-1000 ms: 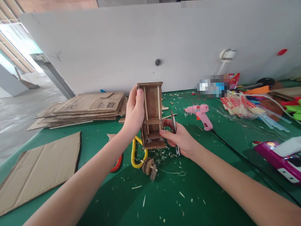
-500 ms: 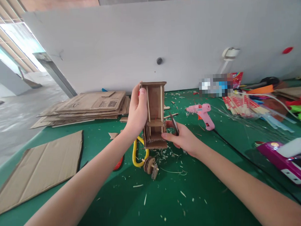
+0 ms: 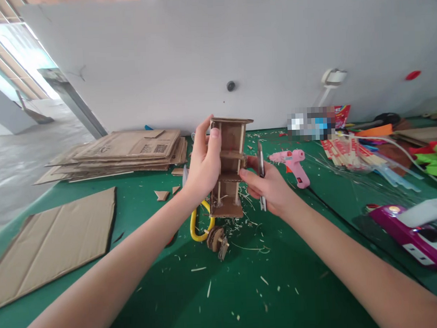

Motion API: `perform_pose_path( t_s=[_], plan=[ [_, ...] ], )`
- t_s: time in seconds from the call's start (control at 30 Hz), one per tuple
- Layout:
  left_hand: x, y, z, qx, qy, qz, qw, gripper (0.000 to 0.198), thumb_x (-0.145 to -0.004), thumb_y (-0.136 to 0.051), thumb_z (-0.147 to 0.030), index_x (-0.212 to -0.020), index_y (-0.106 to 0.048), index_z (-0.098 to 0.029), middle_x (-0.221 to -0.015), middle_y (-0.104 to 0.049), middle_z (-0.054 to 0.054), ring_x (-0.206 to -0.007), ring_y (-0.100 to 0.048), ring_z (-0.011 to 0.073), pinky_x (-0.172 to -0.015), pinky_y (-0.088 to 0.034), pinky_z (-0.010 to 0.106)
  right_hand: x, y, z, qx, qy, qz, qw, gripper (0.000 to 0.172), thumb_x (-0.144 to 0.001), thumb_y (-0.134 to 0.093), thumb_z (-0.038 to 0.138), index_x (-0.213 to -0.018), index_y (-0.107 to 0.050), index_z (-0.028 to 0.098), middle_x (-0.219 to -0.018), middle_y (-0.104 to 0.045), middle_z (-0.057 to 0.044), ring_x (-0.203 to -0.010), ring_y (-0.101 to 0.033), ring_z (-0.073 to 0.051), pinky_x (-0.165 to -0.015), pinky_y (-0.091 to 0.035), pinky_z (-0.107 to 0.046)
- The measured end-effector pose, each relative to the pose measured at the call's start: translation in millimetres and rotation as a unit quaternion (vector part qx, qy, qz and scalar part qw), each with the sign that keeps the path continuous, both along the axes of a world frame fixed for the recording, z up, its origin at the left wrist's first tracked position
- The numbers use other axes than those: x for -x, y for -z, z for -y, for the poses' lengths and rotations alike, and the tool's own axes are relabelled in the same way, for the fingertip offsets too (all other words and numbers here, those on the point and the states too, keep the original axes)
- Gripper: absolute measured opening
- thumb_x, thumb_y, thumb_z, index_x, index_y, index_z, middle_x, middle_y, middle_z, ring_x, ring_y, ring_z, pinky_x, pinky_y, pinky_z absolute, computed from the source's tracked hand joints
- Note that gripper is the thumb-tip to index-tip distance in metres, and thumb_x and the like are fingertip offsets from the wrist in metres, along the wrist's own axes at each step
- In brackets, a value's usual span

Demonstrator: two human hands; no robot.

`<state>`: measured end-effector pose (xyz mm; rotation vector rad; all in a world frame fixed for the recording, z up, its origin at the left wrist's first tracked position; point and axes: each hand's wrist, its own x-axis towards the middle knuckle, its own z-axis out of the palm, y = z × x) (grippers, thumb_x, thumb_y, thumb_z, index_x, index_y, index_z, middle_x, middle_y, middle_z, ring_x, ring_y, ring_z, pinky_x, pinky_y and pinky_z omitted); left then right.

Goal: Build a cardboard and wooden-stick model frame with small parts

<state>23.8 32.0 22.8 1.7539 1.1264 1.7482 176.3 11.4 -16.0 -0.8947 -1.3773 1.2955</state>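
Over the table's middle, my left hand (image 3: 206, 162) grips a small cardboard frame (image 3: 232, 137) by its left side, thumb on the front. Thin wooden sticks run along the frame's sides, and cardboard crosspieces divide it. A lower cardboard section (image 3: 227, 202) with two short sticks shows beneath. My right hand (image 3: 264, 184) is closed around a slim metal utility knife (image 3: 261, 165), its tip pointing up. The right thumb and a fingertip also touch the frame's right edge. Below lie scissors with yellow handles (image 3: 194, 227) and a stack of cardboard discs on a stick (image 3: 216, 238).
A pink glue gun (image 3: 292, 162) lies to the right, its cord running toward a purple and white iron (image 3: 414, 233). Cardboard sheets (image 3: 128, 150) are stacked at back left, with another sheet (image 3: 59, 236) in front. Wooden sticks (image 3: 347, 152) lie at back right. Shavings litter the green table (image 3: 280, 296).
The cardboard frame has tilted and shifted slightly right, so its lower section shows more. My right hand has moved up a little, and the knife now stands nearly upright.
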Motion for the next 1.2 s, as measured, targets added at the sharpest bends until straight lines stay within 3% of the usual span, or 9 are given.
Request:
perform_pose_path(
  t_s=[0.23,0.43,0.63,0.8,0.9,1.0,1.2],
  plan=[
    [-0.1,1.0,1.5,-0.005,0.026,0.004,1.000,0.051,-0.090,-0.032,-0.059,-0.129,-0.045,-0.029,-0.127,-0.055,0.005,-0.125,-0.045,0.0259,-0.104,-0.039,0.039,-3.7,-1.8,3.8,-0.009,-0.007,0.048,0.999,0.037,-0.077,-0.066,0.044,-0.105,-0.054,0.023,-0.067,-0.050,0.006,-0.038,-0.032,-0.003,-0.035,-0.025,-0.023],
    [-1.3,-1.1,3.2,-0.012,0.036,-0.014,0.999,0.049,-0.092,-0.028,-0.057,-0.131,-0.041,-0.029,-0.139,-0.045,0.005,-0.133,-0.036,0.0227,-0.111,-0.029,0.039,-5.6,1.9,7.5,-0.006,-0.003,0.086,0.996,0.035,-0.077,-0.065,0.045,-0.103,-0.053,0.024,-0.070,-0.053,0.005,-0.038,-0.032,-0.003,-0.034,-0.027,-0.022],
    [5.4,3.7,-9.4,-0.009,0.044,0.016,0.999,0.047,-0.093,-0.027,-0.055,-0.130,-0.040,-0.029,-0.142,-0.042,0.006,-0.135,-0.034,0.0192,-0.114,-0.025,0.036,-8.3,12.3,10.3,-0.011,-0.016,0.166,0.986,0.032,-0.073,-0.069,0.038,-0.097,-0.055,0.022,-0.065,-0.053,0.003,-0.043,-0.036,-0.006,-0.037,-0.028,-0.022],
    [7.1,4.7,-12.5,0.006,0.059,0.022,0.998,0.045,-0.093,-0.030,-0.053,-0.131,-0.040,-0.029,-0.144,-0.040,0.005,-0.136,-0.032,0.0200,-0.114,-0.025,0.036,-8.5,15.6,8.4,-0.016,-0.012,0.141,0.990,0.032,-0.071,-0.071,0.039,-0.095,-0.058,0.022,-0.074,-0.058,0.000,-0.044,-0.039,-0.006,-0.036,-0.027,-0.021],
    [9.0,6.2,-11.0,0.046,0.108,0.020,0.993,0.048,-0.091,-0.040,-0.049,-0.135,-0.034,-0.032,-0.143,-0.041,0.005,-0.133,-0.038,0.0230,-0.111,-0.032,0.040,-7.0,15.5,7.6,0.009,-0.008,0.125,0.992,0.034,-0.074,-0.068,0.043,-0.098,-0.057,0.022,-0.081,-0.060,-0.001,-0.040,-0.036,-0.004,-0.033,-0.027,-0.022],
    [11.4,8.5,-9.3,0.081,0.145,-0.010,0.986,0.057,-0.088,-0.048,-0.046,-0.140,-0.029,-0.033,-0.139,-0.046,0.006,-0.129,-0.042,0.0262,-0.109,-0.035,0.045,-5.3,12.1,5.8,0.031,0.007,0.098,0.995,0.037,-0.075,-0.066,0.048,-0.100,-0.055,0.022,-0.074,-0.058,0.001,-0.038,-0.035,-0.004,-0.033,-0.029,-0.022],
    [8.9,6.8,-3.6,0.043,0.148,-0.063,0.986,0.054,-0.091,-0.037,-0.052,-0.140,-0.030,-0.031,-0.144,-0.041,0.006,-0.136,-0.033,0.0249,-0.113,-0.027,0.045,-8.7,1.1,3.0,-0.001,0.030,0.071,0.997,0.039,-0.075,-0.066,0.049,-0.102,-0.057,0.022,-0.068,-0.056,0.003,-0.039,-0.036,-0.005,-0.036,-0.029,-0.022]
  ],
)
